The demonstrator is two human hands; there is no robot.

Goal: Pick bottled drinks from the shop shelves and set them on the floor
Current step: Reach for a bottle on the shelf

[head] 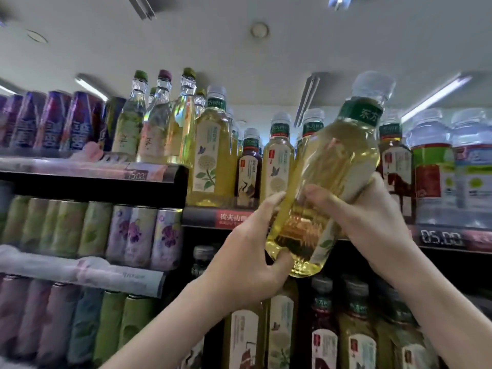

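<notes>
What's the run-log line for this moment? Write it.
phase: picking | object: yellow tea bottle, tilted, off shelf | left hand: grips base | right hand: grips body | floor: not in view

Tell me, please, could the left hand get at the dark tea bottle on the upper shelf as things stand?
Probably not yet: the left hand grips the base of the yellow tea bottle, though the dark tea bottle stands unobstructed at the shelf front.
</notes>
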